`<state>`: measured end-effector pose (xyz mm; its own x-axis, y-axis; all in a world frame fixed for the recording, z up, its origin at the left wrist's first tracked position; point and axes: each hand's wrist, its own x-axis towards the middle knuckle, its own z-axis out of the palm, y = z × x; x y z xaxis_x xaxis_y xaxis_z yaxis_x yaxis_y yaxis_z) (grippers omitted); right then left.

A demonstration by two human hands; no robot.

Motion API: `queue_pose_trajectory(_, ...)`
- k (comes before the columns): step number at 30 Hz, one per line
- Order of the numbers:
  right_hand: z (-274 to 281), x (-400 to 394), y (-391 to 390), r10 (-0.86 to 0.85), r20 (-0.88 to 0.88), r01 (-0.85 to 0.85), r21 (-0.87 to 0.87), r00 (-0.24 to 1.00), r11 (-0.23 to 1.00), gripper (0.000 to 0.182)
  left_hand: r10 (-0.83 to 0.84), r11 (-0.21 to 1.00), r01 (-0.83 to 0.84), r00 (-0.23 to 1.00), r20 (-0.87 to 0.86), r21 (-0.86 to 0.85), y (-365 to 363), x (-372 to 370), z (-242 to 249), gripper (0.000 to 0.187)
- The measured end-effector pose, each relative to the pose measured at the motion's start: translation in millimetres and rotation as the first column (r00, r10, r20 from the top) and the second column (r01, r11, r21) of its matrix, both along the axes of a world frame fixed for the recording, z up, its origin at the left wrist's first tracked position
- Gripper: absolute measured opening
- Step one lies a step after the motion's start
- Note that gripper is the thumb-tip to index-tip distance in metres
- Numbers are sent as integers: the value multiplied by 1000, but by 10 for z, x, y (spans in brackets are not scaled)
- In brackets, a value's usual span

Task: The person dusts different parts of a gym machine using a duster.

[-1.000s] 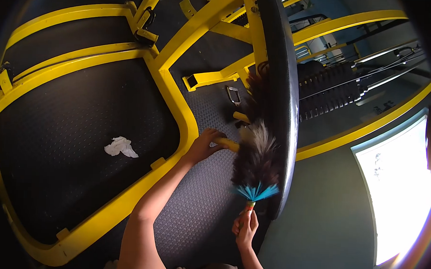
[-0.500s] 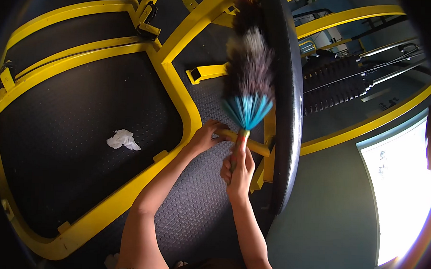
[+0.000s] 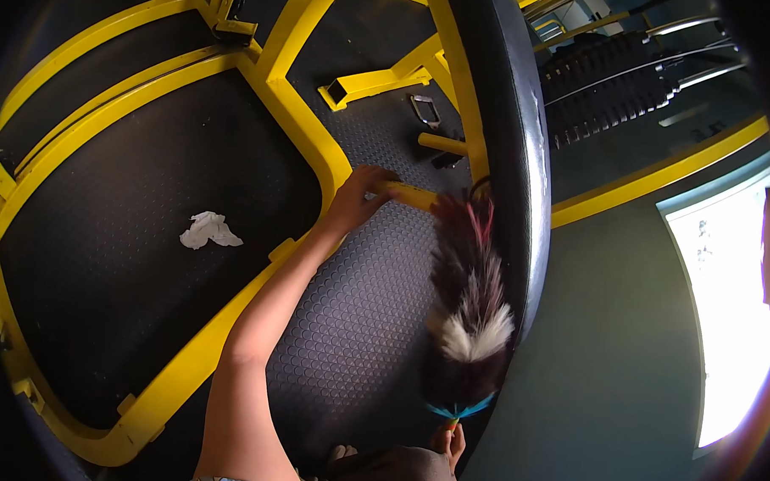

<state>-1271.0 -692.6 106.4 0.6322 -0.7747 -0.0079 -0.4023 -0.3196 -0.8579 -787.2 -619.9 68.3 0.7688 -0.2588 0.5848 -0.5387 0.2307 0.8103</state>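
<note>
1. Head view, hands: left hand [image 3: 358, 199] clenched round a short yellow metal bar [image 3: 408, 195] that sticks out from the machine frame, at about 12 o'clock from the person's body. Right hand [image 3: 451, 441] low at 6 o'clock, only partly in frame, fingers wrapped on the thin handle of the brown-and-white feather duster with blue collar [image 3: 470, 315].
2. Where the duster is: its feathers lie along the edge of the tall black padded panel [image 3: 511, 160], touching or just beside it, tip pointing to 12 o'clock near the yellow bar.
3. Progress, as a judgement: dusting of the panel looks underway, with the duster low on the pad. Pale scuffs show on the upper part of the panel edge; cannot tell whether that is dust or wear. The frame and floor look not yet worked.
4. Surface: dark grey studded rubber floor mat [image 3: 348, 324] under the arms. At 9 o'clock a crumpled white tissue [image 3: 205, 231] lies on a black textured platform, well apart from both hands.
5. Room: curved yellow tubular steel frame [image 3: 300, 127] rings the platform. At 1 o'clock a black stack of weight plates [image 3: 611, 83] with chrome rods. Bright window at 3 o'clock, overexposed.
</note>
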Motion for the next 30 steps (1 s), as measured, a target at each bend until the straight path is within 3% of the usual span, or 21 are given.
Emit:
queue_pose_trajectory(2, -68, -350, -49, 1, -28, -3, -54, 1000, 999, 26, 18, 999, -18, 1000, 6, 27, 1, 8, 22, 27)
queue_pose_trajectory(4, 5, -615, -41, -81, -297, -17, -315, 951, 949, 23, 24, 997, -27, 999, 39, 66, 23, -7, 77, 23)
queue_pose_trajectory(6, 164, -651, 44, -5, -143, -49, -368, 990, 928, 23, 28, 998, -30, 999, 36, 50, -53, 26, 7, 26)
queue_pose_trajectory(8, 535, -550, 122, 35, -238, -131, -400, 970, 907, 30, 26, 999, -27, 999, 36, 36, -107, 16, -7, 29)
queue_pose_trajectory(10, 448, -594, -89, 45, -117, -104, -566, 992, 818, 34, 121, 992, -121, 993, 16, 33, -124, -29, 30, 28)
queue_pose_trajectory(14, 728, -59, -296, -73, 81, 91, -234, 994, 968, 27, 158, 985, -161, 985, 64, 55, -132, -17, 32, 28)
queue_pose_trajectory(16, 825, -78, -559, -128, 15, 129, -99, 992, 987, 20, 120, 985, -131, 988, 102, 110, -97, -62, 158, 33)
queue_pose_trajectory(18, 830, -244, -820, -151, 15, 151, -22, 988, 988, 15, 80, 996, -79, 997, -22, 49, -109, -23, 149, 32)
queue_pose_trajectory(21, 602, -601, -1323, -253, 50, 257, -74, 966, 964, 15, 144, 984, -131, 984, -109, 122, -109, -3, 111, 41)
queue_pose_trajectory(24, 524, -634, -1765, -342, 81, 349, -101, 936, 932, 16, 207, 978, -191, 934, -290, 82, -179, -219, 445, 56)
queue_pose_trajectory(26, 502, -643, -2018, -246, 3, 237, -275, 969, 932, 16, 272, 938, -319, 919, -287, -132, -262, -497, 944, 64)
queue_pose_trajectory(27, 540, -622, -2102, -250, -4, 243, -233, 968, 942, 16, 234, 945, -291, 920, -314, -150, -295, -635, 1275, 66)
queue_pose_trajectory(29, 717, -555, -2327, -112, -36, 98, -284, 993, 954, 17, 160, 968, -211, 936, -315, -135, -345, -816, 1901, 68)
queue_pose_trajectory(30, 847, -521, -2445, -107, -35, 94, -264, 994, 960, 17, 111, 962, -199, 910, -400, -186, -394, -810, 2132, 62)
